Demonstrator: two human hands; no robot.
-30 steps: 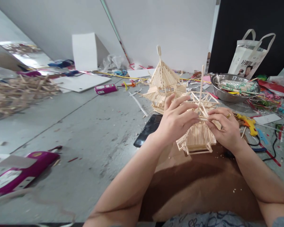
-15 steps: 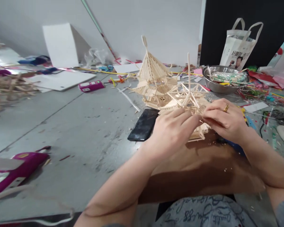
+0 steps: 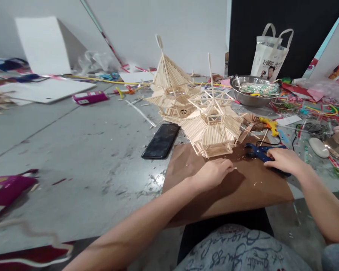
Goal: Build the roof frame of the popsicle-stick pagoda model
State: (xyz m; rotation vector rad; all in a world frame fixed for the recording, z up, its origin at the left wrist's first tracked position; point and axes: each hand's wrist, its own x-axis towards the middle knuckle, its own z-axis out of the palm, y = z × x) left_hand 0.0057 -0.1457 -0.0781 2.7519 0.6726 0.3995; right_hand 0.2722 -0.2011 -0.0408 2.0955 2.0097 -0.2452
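Note:
My left hand [image 3: 214,172] is closed low over the brown paper [image 3: 248,188]. From its fingertips pokes the pale end of a small wooden stick [image 3: 235,168], mostly hidden by the fingers. To the right, my right hand [image 3: 284,161] is closed on the handles of blue pliers [image 3: 261,152] lying on the paper. Just beyond my left hand stands a model pavilion [image 3: 217,133] of thin wooden sticks, with an open frame and one upright stick on top. Behind it rises a second stick model [image 3: 172,79] with a full pointed roof.
A black phone [image 3: 161,141] lies left of the models. Purple devices [image 3: 90,98] rest farther left. At the back right are a metal bowl [image 3: 255,94] of wrapped sticks and a white bag [image 3: 271,56]. A yellow glue gun [image 3: 269,125] lies beyond the pliers.
Both hands have come away from the stick model and moved apart. My left hand is lower, near the paper; my right hand has gone down to the pliers. The view has shifted right.

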